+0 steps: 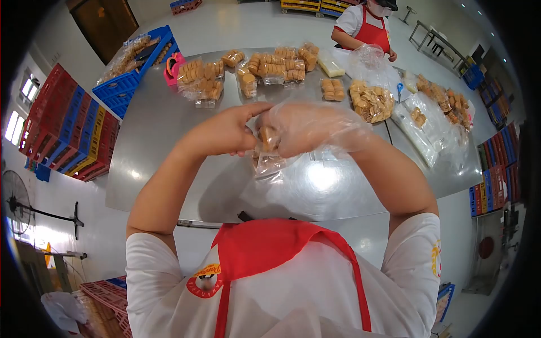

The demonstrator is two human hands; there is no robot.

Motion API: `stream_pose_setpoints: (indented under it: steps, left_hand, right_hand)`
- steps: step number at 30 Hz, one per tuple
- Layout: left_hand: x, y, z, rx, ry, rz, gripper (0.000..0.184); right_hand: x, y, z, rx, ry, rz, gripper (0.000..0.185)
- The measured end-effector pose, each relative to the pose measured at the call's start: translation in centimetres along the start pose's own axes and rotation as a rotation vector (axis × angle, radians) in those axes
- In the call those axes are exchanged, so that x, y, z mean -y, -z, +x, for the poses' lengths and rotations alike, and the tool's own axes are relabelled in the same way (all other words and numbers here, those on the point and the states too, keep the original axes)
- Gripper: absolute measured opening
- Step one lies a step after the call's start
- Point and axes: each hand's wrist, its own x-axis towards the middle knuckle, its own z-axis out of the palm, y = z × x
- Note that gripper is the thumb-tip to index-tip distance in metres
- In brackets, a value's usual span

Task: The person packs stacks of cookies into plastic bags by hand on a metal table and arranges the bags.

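Note:
My left hand (pixel 222 132) is bare, its fingers curled at the left side of a clear plastic bag of biscuits (pixel 269 138). My right hand (pixel 307 129) wears a loose clear plastic glove and closes on the same bag from the right. The bag is held just above the steel table, with brown biscuits showing through it; my fingers hide part of it. Beyond my hands lie several filled biscuit packs (pixel 270 67), a small pack (pixel 332 89) and a large bag of loose biscuits (pixel 372 101).
The steel table (pixel 152 141) spreads around my hands. A pink tape dispenser (pixel 173 69) stands at its far left, by a blue crate (pixel 121 84). Clear plastic bags (pixel 420 129) and blue scissors (pixel 400 90) lie on the right. A co-worker in a red apron (pixel 372 34) stands opposite.

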Motion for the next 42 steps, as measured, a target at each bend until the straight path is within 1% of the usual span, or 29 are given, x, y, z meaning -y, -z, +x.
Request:
stream_pose_setpoints:
  steps: [3, 5, 6, 7, 8, 9, 10, 11, 12, 13, 14, 16, 17, 18, 20, 24, 26, 27, 29, 30, 32, 33, 35, 36, 38, 40, 41, 42]
  left_hand:
    - [-0.2, -1.5, 0.0, -0.091, -0.112, 0.039, 0.077]
    - [0.5, -2.2, 0.3, -0.132, -0.217, 0.058, 0.077]
    - [0.4, -2.6, 0.2, -0.151, -0.215, 0.1, 0.077]
    - [0.2, -3.2, 0.1, -0.17, -0.213, 0.142, 0.076]
    - [0.5, -3.7, 0.0, -0.208, -0.271, 0.207, 0.075]
    - [0.9, -4.3, -0.1, -0.25, -0.328, 0.274, 0.075]
    - [2.0, -4.9, 0.0, -0.311, -0.444, 0.366, 0.074]
    - [2.6, -5.6, -0.3, -0.349, -0.504, 0.429, 0.073]
    - [3.1, -6.3, -0.5, -0.392, -0.562, 0.494, 0.072]
    - [3.2, -7.1, -0.9, -0.413, -0.565, 0.529, 0.071]
    - [3.4, -7.9, -1.3, -0.433, -0.566, 0.563, 0.071]
    - [4.3, -9.5, -2.0, -0.367, -0.471, 0.554, 0.07]
    - [5.1, -10.3, -2.2, -0.334, -0.425, 0.551, 0.07]
    - [6.6, -11.0, -2.0, -0.371, -0.482, 0.601, 0.069]
    - [10.9, -12.3, -1.0, -0.442, -0.597, 0.706, 0.067]
    - [17.2, -14.4, 0.2, -0.495, -0.662, 0.696, 0.062]
    - [20.0, -15.5, 0.6, -0.492, -0.712, 0.739, 0.06]
    - [20.2, -15.7, 0.7, -0.513, -0.731, 0.728, 0.059]
    - [20.7, -15.9, 0.5, -0.554, -0.762, 0.709, 0.058]
    - [20.7, -16.0, 0.2, -0.508, -0.744, 0.753, 0.059]
    - [20.7, -15.8, -0.1, -0.421, -0.713, 0.847, 0.062]
    - [20.6, -15.7, -0.3, -0.423, -0.74, 0.829, 0.063]
    - [20.8, -15.6, -1.0, -0.428, -0.787, 0.796, 0.064]
    - [21.1, -15.5, -1.4, -0.467, -0.8, 0.762, 0.063]
    - [21.9, -15.1, -2.0, -0.542, -0.828, 0.696, 0.061]
    - [22.1, -14.3, -2.8, -0.633, -0.69, 0.609, 0.053]
    - [22.1, -13.5, -2.9, -0.676, -0.627, 0.564, 0.049]
    - [22.2, -12.4, -2.6, -0.733, -0.55, 0.485, 0.042]
  right_hand:
    - [0.8, -1.0, 0.6, 0.114, -0.136, -0.025, 0.041]
    - [0.4, -1.9, 1.0, 0.149, -0.121, 0.042, 0.046]
    - [0.0, -2.5, 1.4, 0.166, -0.113, 0.076, 0.048]
    - [-2.1, -5.1, 2.9, 0.043, 0.074, 0.167, 0.041]
    - [-5.5, -9.2, 5.2, -0.08, 0.262, 0.256, 0.034]
    - [-6.0, -10.2, 5.6, -0.132, 0.326, 0.351, 0.031]
    - [-5.8, -10.5, 5.7, -0.18, 0.396, 0.442, 0.029]
    - [-5.4, -11.0, 5.2, -0.158, 0.34, 0.542, 0.032]
    - [-5.2, -11.9, 5.5, -0.273, 0.344, 0.425, 0.036]
    - [-5.0, -12.9, 5.9, -0.39, 0.334, 0.306, 0.039]
    - [-6.2, -15.8, 7.8, -0.632, 0.376, -0.037, 0.044]
    - [-5.0, -16.4, 8.5, -0.798, 0.316, -0.35, 0.05]
    - [-4.3, -16.1, 8.4, -0.732, 0.223, -0.313, 0.053]
    - [-3.4, -15.5, 8.2, -0.665, 0.13, -0.277, 0.055]
    - [-3.6, -17.0, 9.0, -0.707, 0.085, -0.344, 0.056]
    - [-4.9, -22.2, 11.7, -0.713, 0.002, -0.436, 0.056]
    - [-5.3, -24.4, 12.6, -0.809, -0.007, -0.502, 0.052]
    - [-5.2, -24.8, 12.7, -0.856, -0.01, -0.532, 0.05]
    - [-5.4, -25.3, 12.8, -0.77, -0.038, -0.465, 0.056]
    - [-5.1, -25.2, 12.7, -0.728, -0.051, -0.429, 0.058]
    - [-4.7, -25.1, 11.8, -0.73, -0.041, -0.357, 0.06]
    - [-4.4, -24.6, 10.8, -0.733, -0.035, -0.323, 0.061]
    - [-3.4, -23.6, 7.3, -0.757, 0.063, -0.109, 0.059]
    - [-3.4, -24.0, 5.4, -0.765, 0.115, 0.002, 0.057]
    - [-5.8, -28.1, 3.2, -0.662, 0.149, -0.045, 0.05]
    - [-7.8, -29.6, -1.0, -0.559, 0.257, 0.311, 0.033]
    - [-9.1, -32.8, -2.7, -0.51, 0.043, 0.511, 0.025]
    - [-9.3, -33.9, -3.2, -0.56, -0.072, 0.619, 0.02]
